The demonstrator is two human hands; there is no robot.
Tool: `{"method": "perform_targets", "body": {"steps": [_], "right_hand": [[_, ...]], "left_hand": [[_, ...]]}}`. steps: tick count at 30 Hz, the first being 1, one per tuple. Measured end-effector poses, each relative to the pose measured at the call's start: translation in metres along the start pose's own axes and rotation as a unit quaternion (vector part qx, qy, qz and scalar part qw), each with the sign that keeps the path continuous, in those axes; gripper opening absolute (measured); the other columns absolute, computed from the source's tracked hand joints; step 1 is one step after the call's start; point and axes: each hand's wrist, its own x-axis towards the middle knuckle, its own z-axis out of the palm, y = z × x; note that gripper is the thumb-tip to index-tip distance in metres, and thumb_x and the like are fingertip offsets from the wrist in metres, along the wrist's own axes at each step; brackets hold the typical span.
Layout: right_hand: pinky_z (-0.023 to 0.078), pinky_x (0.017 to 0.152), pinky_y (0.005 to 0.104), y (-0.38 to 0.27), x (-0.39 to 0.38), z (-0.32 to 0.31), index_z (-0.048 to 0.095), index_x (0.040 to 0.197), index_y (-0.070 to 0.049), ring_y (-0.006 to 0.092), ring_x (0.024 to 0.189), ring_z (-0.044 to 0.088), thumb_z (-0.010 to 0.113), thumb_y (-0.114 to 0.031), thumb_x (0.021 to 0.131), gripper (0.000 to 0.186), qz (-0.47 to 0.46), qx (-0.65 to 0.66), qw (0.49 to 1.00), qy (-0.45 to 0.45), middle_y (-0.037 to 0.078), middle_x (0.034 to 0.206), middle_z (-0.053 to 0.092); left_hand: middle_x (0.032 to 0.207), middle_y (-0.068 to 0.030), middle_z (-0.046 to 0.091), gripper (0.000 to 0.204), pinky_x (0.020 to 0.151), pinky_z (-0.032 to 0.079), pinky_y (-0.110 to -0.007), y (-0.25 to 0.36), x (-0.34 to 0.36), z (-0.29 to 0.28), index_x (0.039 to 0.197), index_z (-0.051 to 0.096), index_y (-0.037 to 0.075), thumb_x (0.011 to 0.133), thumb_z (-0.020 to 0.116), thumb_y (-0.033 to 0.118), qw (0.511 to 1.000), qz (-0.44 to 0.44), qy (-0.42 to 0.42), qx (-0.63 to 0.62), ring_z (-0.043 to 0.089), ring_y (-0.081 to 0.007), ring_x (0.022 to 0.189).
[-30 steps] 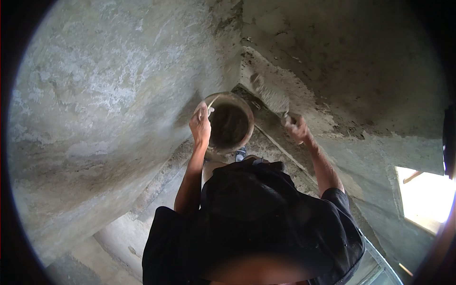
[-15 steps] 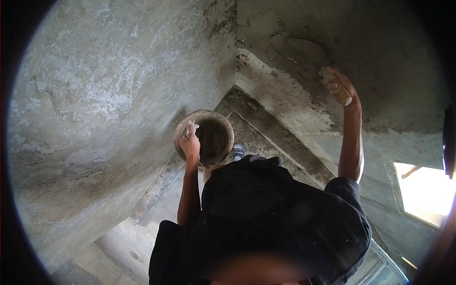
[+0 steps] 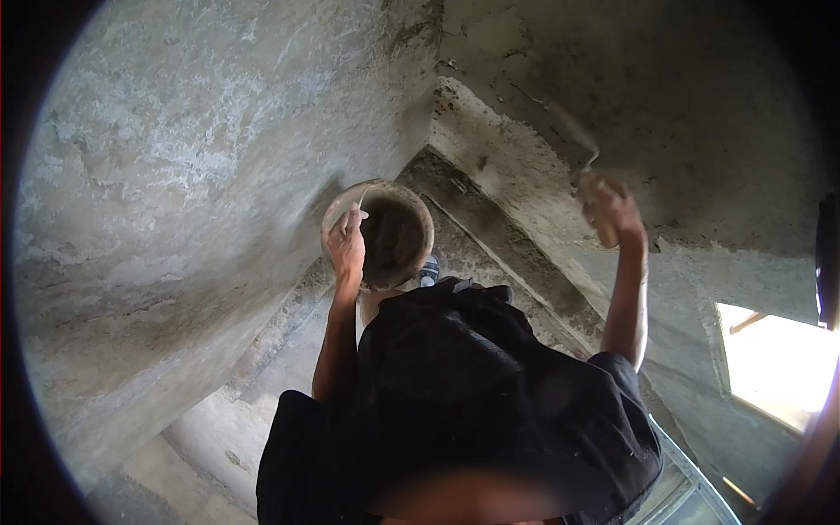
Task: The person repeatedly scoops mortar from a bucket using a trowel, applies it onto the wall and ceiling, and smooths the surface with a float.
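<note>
My right hand is wrapped round the pale handle of a trowel, whose thin, smeared blade lies close to the dark, damp-looking plaster on the right wall. Motion blurs these fingers slightly. On the left, my left hand is closed at the left rim of a round bucket. A thin pale strip stands up by its fingertips; I cannot tell what it is. The bucket's inside is dark, and its contents are hard to make out.
A rough, whitish-stained wall rises at the left and meets the right wall in a corner. Along the right wall's foot runs a ledge. My shoe shows beside the bucket. A bright opening and a pale metal frame are at the right.
My right hand has come down and slightly left with the trowel, and its blade now shows as a narrow edge. My left hand stays at the bucket's rim.
</note>
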Motion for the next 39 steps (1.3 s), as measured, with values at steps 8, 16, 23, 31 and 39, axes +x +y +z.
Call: {"method": "perform_targets", "body": {"steps": [8,16,23,31,39], "right_hand": [[0.05,0.065,0.0332,0.09,0.005,0.11,0.048,0.12,-0.008,0.0195,0.076,0.061,0.059,-0.034,0.078,0.051,-0.039,-0.2,0.944,-0.259,0.013,0.092,0.061],[0.049,0.068,0.0357,0.121,0.038,0.263,0.062,0.095,-0.011,0.0211,0.091,0.061,0.054,-0.019,0.08,0.019,-0.31,-0.648,0.662,-0.213,0.006,0.095,0.062],[0.049,0.07,0.0389,0.176,0.045,0.261,0.061,0.095,-0.003,0.0262,0.084,0.062,0.05,-0.017,0.082,0.022,-0.396,-0.42,0.792,-0.198,0.013,0.079,0.062],[0.034,0.098,0.0379,0.117,0.019,0.225,0.044,0.12,-0.006,0.0252,0.111,0.045,0.045,-0.028,0.09,0.037,0.004,-0.617,0.633,-0.466,0.016,0.122,0.047],[0.038,0.09,0.0374,0.19,0.02,0.234,0.047,0.117,-0.006,0.0259,0.103,0.048,0.049,-0.029,0.086,0.039,-0.089,-0.545,0.712,-0.434,0.016,0.115,0.049]], "left_hand": [[0.084,-0.0132,0.066,0.035,0.075,0.046,-0.031,0.05,-0.006,0.016,0.093,0.063,-0.001,0.085,0.056,0.033,0.994,0.054,-0.089,0.021,0.062,-0.0249,0.08],[0.055,-0.0133,0.056,0.033,0.048,0.042,-0.034,0.104,-0.015,0.029,0.082,0.062,0.001,0.082,0.061,0.034,0.961,0.232,-0.091,0.119,0.055,-0.0237,0.047],[0.061,-0.0159,0.06,0.026,0.046,0.045,-0.032,0.12,-0.043,0.063,0.083,0.063,-0.001,0.081,0.064,0.025,0.976,0.205,-0.072,0.017,0.061,-0.0257,0.052],[0.049,-0.0116,0.053,0.025,0.04,0.041,-0.032,0.125,-0.052,0.066,0.078,0.061,0.0,0.081,0.063,0.025,0.982,0.166,-0.09,-0.025,0.053,-0.0207,0.04],[0.061,-0.0077,0.058,0.027,0.046,0.04,-0.028,0.134,-0.104,0.099,0.088,0.06,0.001,0.086,0.058,0.028,0.972,0.135,-0.188,-0.029,0.052,-0.0109,0.051]]}}
